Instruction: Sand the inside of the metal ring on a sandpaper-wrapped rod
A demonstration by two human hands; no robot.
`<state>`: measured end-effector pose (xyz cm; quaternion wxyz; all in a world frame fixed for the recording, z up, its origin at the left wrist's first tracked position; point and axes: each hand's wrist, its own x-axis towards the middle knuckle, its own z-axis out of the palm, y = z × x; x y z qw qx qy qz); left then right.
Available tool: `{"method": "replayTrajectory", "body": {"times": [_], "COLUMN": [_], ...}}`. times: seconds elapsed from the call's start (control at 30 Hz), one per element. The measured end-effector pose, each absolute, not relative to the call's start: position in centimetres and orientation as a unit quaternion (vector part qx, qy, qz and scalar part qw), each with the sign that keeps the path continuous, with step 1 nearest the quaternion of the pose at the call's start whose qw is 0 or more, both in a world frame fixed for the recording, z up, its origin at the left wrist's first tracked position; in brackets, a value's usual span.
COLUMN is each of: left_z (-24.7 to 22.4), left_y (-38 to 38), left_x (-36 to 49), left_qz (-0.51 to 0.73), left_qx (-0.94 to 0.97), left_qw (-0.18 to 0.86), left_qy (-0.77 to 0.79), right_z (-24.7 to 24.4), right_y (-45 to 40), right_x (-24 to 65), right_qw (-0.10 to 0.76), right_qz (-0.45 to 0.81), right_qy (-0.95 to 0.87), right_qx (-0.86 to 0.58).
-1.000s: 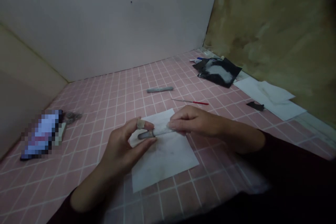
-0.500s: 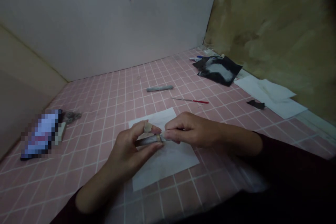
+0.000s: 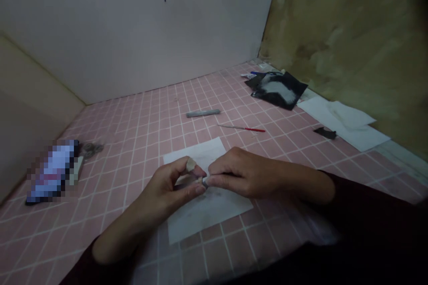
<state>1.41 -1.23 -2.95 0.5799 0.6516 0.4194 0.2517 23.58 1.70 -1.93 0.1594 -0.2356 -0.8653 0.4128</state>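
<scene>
Over a sheet of white paper (image 3: 217,211), my left hand (image 3: 167,187) grips a slim grey rod (image 3: 182,185) between thumb and fingers, with a tan band near its tip. A strip of tape wraps one finger of this hand. My right hand (image 3: 239,171) is closed in a pinch against the rod's end. At its fingertips a small pale piece (image 3: 205,181) shows, mostly covered; its kind is not clear. Both hands' fingertips nearly meet there. Grey smudges mark the paper below.
Beyond the paper lie another grey rod (image 3: 203,113) and a thin needle file with a red handle (image 3: 256,130). Black sandpaper sheets (image 3: 282,91), white papers (image 3: 354,120) and a dark scrap (image 3: 325,132) sit at right. A pixelated phone-like object (image 3: 53,171) is at left, beside a grey clump (image 3: 91,149).
My left fingers have tilted and now cover more of the rod. My right hand has shifted slightly down and left at the rod's end. Other things stay put.
</scene>
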Motion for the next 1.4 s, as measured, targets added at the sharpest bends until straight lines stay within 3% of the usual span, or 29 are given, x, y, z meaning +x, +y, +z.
{"method": "replayTrajectory", "body": {"times": [0.2,0.57,0.97,1.3,1.4], "left_z": [-3.1,-2.5,-2.4,-2.9,-2.9], "left_y": [-1.2,-1.5,-1.7,-1.2,-1.3], "left_x": [0.6,1.4,1.5,1.2,1.3], "left_qz": [0.328,0.281,0.24,0.294,0.274], "left_qx": [0.715,0.812,0.767,0.772,0.775], "left_qw": [0.429,0.304,0.436,0.35,0.366], "left_qy": [0.444,0.412,0.406,0.442,0.436], "right_z": [-1.8,-1.9,-2.1,-1.9,-1.9], "right_y": [3.0,2.7,2.1,3.1,2.7], "right_x": [24.3,24.1,23.4,24.4,24.0], "right_qw": [0.175,0.145,0.14,0.163,0.153], "right_qz": [0.499,0.512,0.492,0.487,0.486], "right_qy": [-0.815,-0.814,-0.815,-0.823,-0.819], "right_qx": [-0.235,-0.235,-0.273,-0.243,-0.263]}}
